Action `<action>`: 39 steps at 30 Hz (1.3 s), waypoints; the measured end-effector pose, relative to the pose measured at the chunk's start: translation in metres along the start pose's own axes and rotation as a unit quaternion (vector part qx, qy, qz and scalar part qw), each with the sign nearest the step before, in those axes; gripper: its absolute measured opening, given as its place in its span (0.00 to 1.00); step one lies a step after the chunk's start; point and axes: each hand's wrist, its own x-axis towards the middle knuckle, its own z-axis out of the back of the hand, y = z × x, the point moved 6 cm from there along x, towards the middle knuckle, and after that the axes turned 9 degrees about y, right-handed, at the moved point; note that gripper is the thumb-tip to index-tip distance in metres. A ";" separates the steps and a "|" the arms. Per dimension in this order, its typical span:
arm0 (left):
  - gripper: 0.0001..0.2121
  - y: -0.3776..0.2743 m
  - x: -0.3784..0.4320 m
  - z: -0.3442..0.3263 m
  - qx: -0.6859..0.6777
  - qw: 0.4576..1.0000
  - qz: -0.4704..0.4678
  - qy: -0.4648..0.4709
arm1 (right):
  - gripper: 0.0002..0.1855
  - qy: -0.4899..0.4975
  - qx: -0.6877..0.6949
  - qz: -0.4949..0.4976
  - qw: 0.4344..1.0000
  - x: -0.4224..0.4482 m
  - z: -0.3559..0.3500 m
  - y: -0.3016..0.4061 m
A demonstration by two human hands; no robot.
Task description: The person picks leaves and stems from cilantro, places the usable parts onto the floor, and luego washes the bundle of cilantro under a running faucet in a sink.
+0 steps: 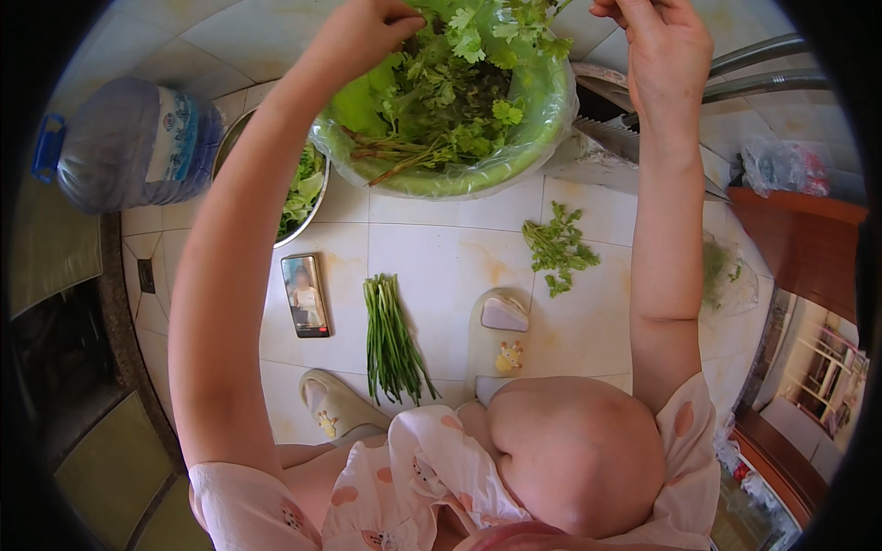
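A green basin (561, 124) lined with clear plastic stands on the tiled floor at the top of the view. Leafy cilantro (448, 89) fills much of it, with brownish stems toward the near side. My left hand (372, 31) is over the basin's left rim, thumb and fingertips close together at the leaves; whether they grip any is unclear. Up to the right of the basin is my right hand (661, 48), its fingers curled and partly cut off by the frame edge. A cilantro sprig (524, 24) rises between the hands, and I cannot see what holds it.
A bunch of garlic chives (396, 337), a phone (305, 296) and a small cilantro bunch (561, 248) lie on the floor. A metal bowl of greens (303, 193) and a large water bottle (138, 144) are left. Metal tubes (765, 82) stand right; slippered feet (499, 344) are below.
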 end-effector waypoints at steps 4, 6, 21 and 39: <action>0.14 -0.024 0.009 -0.039 0.253 0.965 -0.064 0.038 | 0.07 -0.007 0.007 -0.002 1.000 0.002 0.005 -0.003; 0.13 -0.029 0.006 -0.056 0.296 0.952 -0.057 0.056 | 0.07 -0.012 0.008 -0.003 1.000 0.004 0.009 -0.004; 0.09 -0.024 0.000 -0.009 0.230 0.971 -0.065 0.027 | 0.06 0.043 0.070 -0.042 0.996 0.003 -0.004 -0.019; 0.11 -0.058 -0.066 0.039 -0.349 0.925 -0.108 -0.102 | 0.12 0.287 -0.006 -0.102 0.952 -0.002 -0.098 -0.004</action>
